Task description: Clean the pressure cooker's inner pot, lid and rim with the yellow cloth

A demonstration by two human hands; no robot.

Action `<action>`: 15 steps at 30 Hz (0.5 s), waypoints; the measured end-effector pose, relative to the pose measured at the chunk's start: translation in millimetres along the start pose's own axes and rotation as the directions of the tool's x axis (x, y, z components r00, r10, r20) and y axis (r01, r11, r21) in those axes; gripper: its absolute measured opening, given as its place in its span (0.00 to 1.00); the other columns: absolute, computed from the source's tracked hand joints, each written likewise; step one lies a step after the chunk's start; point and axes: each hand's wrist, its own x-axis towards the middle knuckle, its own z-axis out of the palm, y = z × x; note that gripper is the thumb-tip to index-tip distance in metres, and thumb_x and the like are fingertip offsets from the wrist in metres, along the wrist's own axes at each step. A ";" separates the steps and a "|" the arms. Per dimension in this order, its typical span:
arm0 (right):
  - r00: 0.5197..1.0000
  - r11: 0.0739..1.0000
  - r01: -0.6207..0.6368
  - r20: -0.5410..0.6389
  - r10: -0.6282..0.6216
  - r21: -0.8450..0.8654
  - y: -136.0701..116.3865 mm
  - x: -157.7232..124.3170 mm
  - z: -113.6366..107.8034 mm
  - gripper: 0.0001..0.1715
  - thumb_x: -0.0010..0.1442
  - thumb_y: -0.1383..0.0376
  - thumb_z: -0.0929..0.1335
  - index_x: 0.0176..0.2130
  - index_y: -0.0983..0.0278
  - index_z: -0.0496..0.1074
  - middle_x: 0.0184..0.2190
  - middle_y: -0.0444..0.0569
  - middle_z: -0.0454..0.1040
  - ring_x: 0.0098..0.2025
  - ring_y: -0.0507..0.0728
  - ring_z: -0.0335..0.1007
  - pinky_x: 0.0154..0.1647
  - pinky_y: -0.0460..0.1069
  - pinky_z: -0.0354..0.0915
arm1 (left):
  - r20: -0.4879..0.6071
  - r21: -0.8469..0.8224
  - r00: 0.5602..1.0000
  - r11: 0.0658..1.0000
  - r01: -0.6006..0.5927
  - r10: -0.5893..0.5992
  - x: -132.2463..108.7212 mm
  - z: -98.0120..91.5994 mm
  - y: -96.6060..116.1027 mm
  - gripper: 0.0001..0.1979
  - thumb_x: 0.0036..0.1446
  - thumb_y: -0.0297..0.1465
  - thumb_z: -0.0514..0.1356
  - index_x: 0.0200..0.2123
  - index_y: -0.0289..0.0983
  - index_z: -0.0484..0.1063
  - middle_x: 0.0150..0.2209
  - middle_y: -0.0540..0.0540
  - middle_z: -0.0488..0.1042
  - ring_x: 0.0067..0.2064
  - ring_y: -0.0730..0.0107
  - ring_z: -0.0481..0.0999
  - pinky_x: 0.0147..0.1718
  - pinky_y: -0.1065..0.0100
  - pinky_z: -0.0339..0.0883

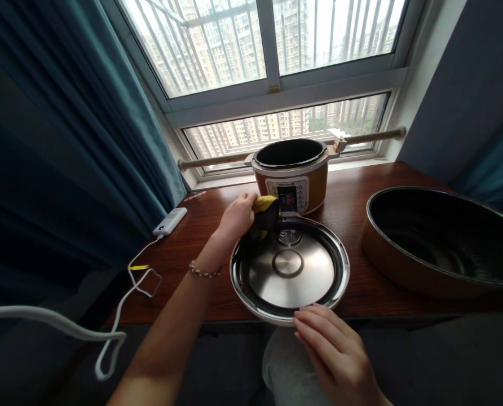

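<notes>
A round pressure cooker lid [302, 282] lies upside down on the table, its steel inside and dark sealing ring facing up. My left hand [239, 213] is closed on a yellow and dark cloth [267, 206], which hangs over the lid's far left rim. At the lid's near edge, my right hand [331, 344] rests its fingertips on the rim, fingers held together and nearly straight, grasping nothing. Just behind the lid stands an electric pressure cooker [260, 179] without a lid, its control panel toward me and a dark pot opening on top.
On the right is a large dark inner pot [387, 251]. A white power bank [170, 221] with a white cable [48, 317] lies at the left, near the blue curtain [120, 113]. The wooden table [192, 237] meets a barred window behind; its front edge runs below the lid.
</notes>
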 end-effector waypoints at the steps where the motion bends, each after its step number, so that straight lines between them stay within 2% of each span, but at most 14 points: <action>1: 1.000 1.000 -0.002 -0.001 0.002 0.003 0.5 -0.1 -0.5 0.14 0.55 0.75 0.64 0.41 0.68 0.73 0.35 0.54 0.77 0.39 0.57 0.73 0.42 0.51 0.72 | -0.099 -0.007 0.995 1.000 0.014 -0.015 4.5 -4.2 5.0 0.15 0.55 0.23 0.47 0.45 0.35 0.64 0.42 0.42 0.66 0.41 0.65 0.69 0.40 0.67 0.62; 3: 1.000 1.000 -0.011 0.002 0.011 0.007 1.0 0.0 -1.4 0.14 0.55 0.75 0.64 0.41 0.67 0.73 0.35 0.53 0.77 0.39 0.57 0.73 0.42 0.51 0.72 | -0.234 -0.025 0.972 1.000 0.009 -0.015 10.0 -10.9 14.4 0.15 0.56 0.24 0.47 0.47 0.35 0.62 0.45 0.42 0.65 0.44 0.63 0.68 0.42 0.66 0.62; 4: 1.000 1.000 -0.014 0.002 0.014 0.009 1.2 0.1 -1.6 0.14 0.55 0.75 0.65 0.41 0.67 0.73 0.35 0.53 0.77 0.39 0.57 0.73 0.42 0.51 0.72 | -0.243 -0.034 0.970 0.999 -0.023 0.014 11.4 -11.9 18.5 0.15 0.57 0.25 0.47 0.47 0.35 0.62 0.46 0.42 0.65 0.45 0.63 0.68 0.43 0.66 0.62; 5: 1.000 1.000 -0.015 0.002 0.015 0.010 1.2 0.3 -1.6 0.14 0.55 0.75 0.65 0.41 0.67 0.73 0.35 0.53 0.77 0.39 0.57 0.73 0.42 0.51 0.72 | -0.206 -0.043 0.976 0.996 -0.082 0.071 12.3 -10.6 21.8 0.15 0.56 0.25 0.48 0.47 0.36 0.63 0.46 0.43 0.65 0.45 0.63 0.68 0.43 0.66 0.62; 7: 1.000 1.000 -0.013 0.001 0.013 0.014 1.2 0.7 -1.5 0.14 0.55 0.75 0.65 0.42 0.68 0.73 0.35 0.53 0.77 0.39 0.57 0.73 0.42 0.51 0.72 | -0.035 -0.091 0.972 0.967 -0.236 0.234 13.5 -1.0 25.6 0.15 0.55 0.25 0.49 0.45 0.36 0.66 0.46 0.44 0.67 0.46 0.64 0.68 0.44 0.67 0.61; 9: 1.000 1.000 -0.009 -0.001 0.009 0.017 1.2 1.3 -1.4 0.15 0.55 0.76 0.64 0.42 0.68 0.73 0.35 0.53 0.76 0.40 0.57 0.72 0.43 0.51 0.72 | 0.174 -0.196 0.907 0.916 -0.349 0.383 15.3 14.9 25.4 0.15 0.54 0.24 0.50 0.43 0.36 0.69 0.45 0.44 0.69 0.45 0.66 0.68 0.45 0.68 0.61; 11: 1.000 1.000 -0.007 -0.002 0.007 0.017 1.2 1.8 -1.4 0.15 0.54 0.76 0.64 0.42 0.69 0.73 0.35 0.53 0.76 0.40 0.57 0.72 0.43 0.51 0.71 | 0.314 -0.300 0.832 0.879 -0.371 0.458 17.8 31.3 22.6 0.15 0.54 0.24 0.50 0.43 0.35 0.70 0.44 0.44 0.71 0.43 0.66 0.69 0.45 0.68 0.61; 12: 1.000 1.000 -0.007 -0.003 0.007 0.016 1.3 2.0 -1.5 0.15 0.54 0.76 0.64 0.42 0.69 0.73 0.35 0.53 0.76 0.40 0.57 0.72 0.43 0.51 0.71 | 0.345 -0.335 0.811 0.869 -0.364 0.473 18.9 38.2 20.9 0.15 0.54 0.24 0.50 0.43 0.35 0.71 0.44 0.44 0.72 0.43 0.66 0.69 0.45 0.68 0.61; 15: 1.000 1.000 -0.002 -0.002 0.002 0.014 1.3 2.1 -2.0 0.16 0.54 0.77 0.64 0.42 0.69 0.73 0.36 0.53 0.76 0.41 0.57 0.72 0.44 0.50 0.71 | 0.365 -0.369 0.809 0.870 -0.328 0.460 19.3 50.6 16.8 0.14 0.52 0.24 0.52 0.40 0.35 0.73 0.44 0.44 0.73 0.45 0.65 0.68 0.47 0.67 0.59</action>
